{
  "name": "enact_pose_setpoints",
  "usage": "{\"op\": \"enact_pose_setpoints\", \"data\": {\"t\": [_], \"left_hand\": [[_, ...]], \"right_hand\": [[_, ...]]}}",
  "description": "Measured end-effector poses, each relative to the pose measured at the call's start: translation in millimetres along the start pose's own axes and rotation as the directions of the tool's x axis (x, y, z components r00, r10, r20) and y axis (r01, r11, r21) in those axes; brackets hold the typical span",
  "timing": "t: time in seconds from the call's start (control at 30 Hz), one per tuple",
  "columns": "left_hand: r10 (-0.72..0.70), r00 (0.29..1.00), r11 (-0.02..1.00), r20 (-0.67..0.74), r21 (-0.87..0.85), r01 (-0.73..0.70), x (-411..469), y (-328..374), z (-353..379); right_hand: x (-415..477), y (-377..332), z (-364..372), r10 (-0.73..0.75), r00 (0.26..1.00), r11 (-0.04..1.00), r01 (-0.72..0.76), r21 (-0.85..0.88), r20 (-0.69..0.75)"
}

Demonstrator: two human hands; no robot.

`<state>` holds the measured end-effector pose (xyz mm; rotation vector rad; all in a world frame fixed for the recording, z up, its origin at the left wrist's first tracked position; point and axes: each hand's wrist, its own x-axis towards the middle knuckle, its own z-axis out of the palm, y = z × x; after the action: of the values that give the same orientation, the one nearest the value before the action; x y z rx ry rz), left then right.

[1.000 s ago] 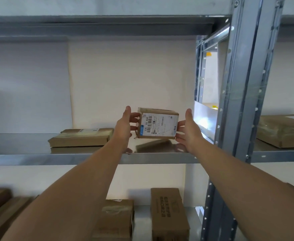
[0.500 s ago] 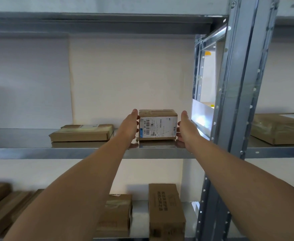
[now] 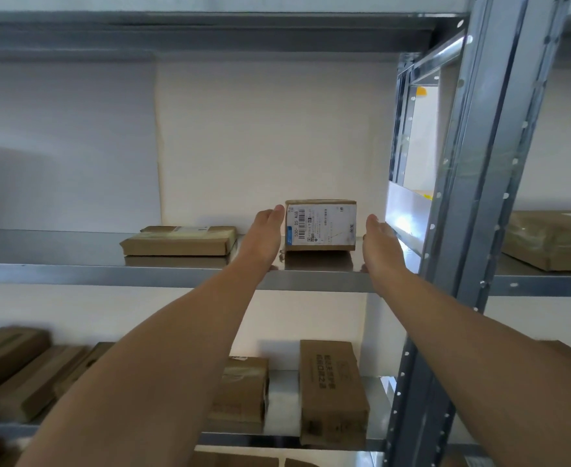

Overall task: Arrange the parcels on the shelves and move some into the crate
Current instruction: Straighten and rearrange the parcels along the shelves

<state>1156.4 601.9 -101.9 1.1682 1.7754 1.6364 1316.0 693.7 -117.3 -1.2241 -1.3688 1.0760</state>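
Observation:
A small cardboard parcel with a white barcode label stands on the metal shelf at eye level. My left hand lies flat along its left side, fingers straight, touching or nearly touching it. My right hand is to its right with straight fingers and a small gap between hand and parcel. A flat brown parcel lies on the same shelf to the left.
A grey upright post stands right of the parcel. Beyond it lies a wrapped parcel on the neighbouring shelf. On the lower shelf stand two boxes, with several flat parcels at the left.
The parcel came down from the air onto the shelf and moved back a little. Both hands went from gripping it to lying straight beside it, the right one now apart.

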Motion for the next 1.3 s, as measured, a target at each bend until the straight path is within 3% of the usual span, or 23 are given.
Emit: {"op": "enact_pose_setpoints", "data": {"t": [0.33,0.5,0.7,0.93,1.3], "left_hand": [[0.016,0.999,0.999,0.034,0.036,-0.017,-25.8,-4.8,-20.7],[0.054,0.999,0.998,0.003,0.043,-0.055,-63.2,-21.2,-63.7],[-0.008,0.989,0.983,-0.150,0.179,0.035,-128.5,-63.3,-153.7],[-0.196,0.880,0.972,-0.432,0.034,0.233,-216.6,-117.3,-283.7],[-0.272,0.662,0.962,-0.698,-0.206,0.178,-287.3,-177.0,-411.2]], "right_hand": [[-55.8,0.5,6.5,-0.146,0.989,0.989,0.146,0.004,-0.032],[-114.6,3.2,52.6,-0.216,0.964,0.976,0.213,0.039,0.156],[-220.8,21.0,138.2,-0.090,0.888,0.992,0.122,-0.042,0.452],[-349.7,30.7,236.4,-0.043,0.762,0.998,0.061,-0.006,0.646],[-454.0,43.6,349.3,0.022,0.531,0.995,-0.090,0.031,0.847]]}}
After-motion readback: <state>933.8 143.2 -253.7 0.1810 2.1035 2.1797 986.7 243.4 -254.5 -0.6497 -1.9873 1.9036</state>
